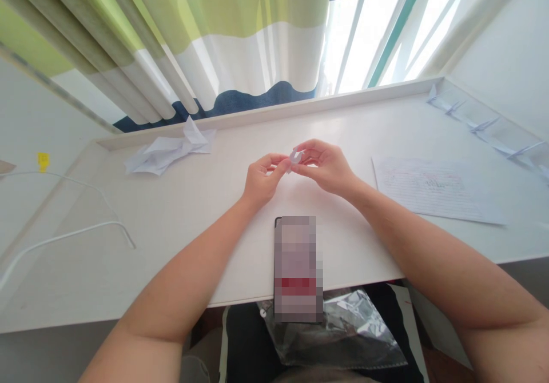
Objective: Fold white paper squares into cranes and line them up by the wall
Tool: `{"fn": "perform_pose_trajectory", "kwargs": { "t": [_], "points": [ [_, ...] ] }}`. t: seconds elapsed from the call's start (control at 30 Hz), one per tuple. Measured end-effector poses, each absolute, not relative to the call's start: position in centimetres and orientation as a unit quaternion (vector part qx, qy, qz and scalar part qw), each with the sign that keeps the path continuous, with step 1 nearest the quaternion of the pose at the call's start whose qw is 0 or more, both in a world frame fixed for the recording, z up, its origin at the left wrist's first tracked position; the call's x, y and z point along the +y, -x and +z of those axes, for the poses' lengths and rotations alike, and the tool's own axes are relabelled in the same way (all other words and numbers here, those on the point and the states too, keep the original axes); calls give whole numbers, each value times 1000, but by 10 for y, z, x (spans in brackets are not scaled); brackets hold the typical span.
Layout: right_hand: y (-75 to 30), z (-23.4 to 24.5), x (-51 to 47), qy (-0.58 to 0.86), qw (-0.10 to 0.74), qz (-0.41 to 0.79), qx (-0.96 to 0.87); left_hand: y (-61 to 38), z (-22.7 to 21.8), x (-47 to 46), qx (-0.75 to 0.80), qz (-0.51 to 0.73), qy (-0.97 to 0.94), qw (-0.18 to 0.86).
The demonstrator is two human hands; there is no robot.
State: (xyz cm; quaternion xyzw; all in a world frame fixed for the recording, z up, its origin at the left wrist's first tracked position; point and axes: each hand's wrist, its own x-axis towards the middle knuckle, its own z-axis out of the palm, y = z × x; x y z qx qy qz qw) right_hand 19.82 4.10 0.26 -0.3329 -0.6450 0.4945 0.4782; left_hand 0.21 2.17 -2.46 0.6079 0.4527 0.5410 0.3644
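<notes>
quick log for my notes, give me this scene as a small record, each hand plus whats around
left hand: pinches the small folded white paper
right hand: pinches the same paper from the other side
surface: white desk
nearest: smartphone, below the hands, screen blurred
rest: crumpled white paper; written sheet; row of paper cranes; white cable

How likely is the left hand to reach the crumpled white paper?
Probably yes: the left hand only pinches a small folded white paper piece, and no object shows between it and the crumpled white paper.
</notes>
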Motion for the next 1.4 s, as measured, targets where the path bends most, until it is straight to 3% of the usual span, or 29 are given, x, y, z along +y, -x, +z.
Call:
{"fn": "perform_pose_trajectory", "kwargs": {
  "t": [0.53,0.87,1.17,1.4],
  "points": [
    [-204,9,42,391,402,466,-684,-6,-19,17,476,507,-644,319],
    [-199,5,44,352,429,530,-641,-8,-21,20,469,528,-610,360],
    [-204,0,48,399,412,440,-691,-6,-22,25,480,515,-580,409],
    [-226,26,41,405,376,367,-748,-24,8,28,439,479,-581,489]
  ]
}}
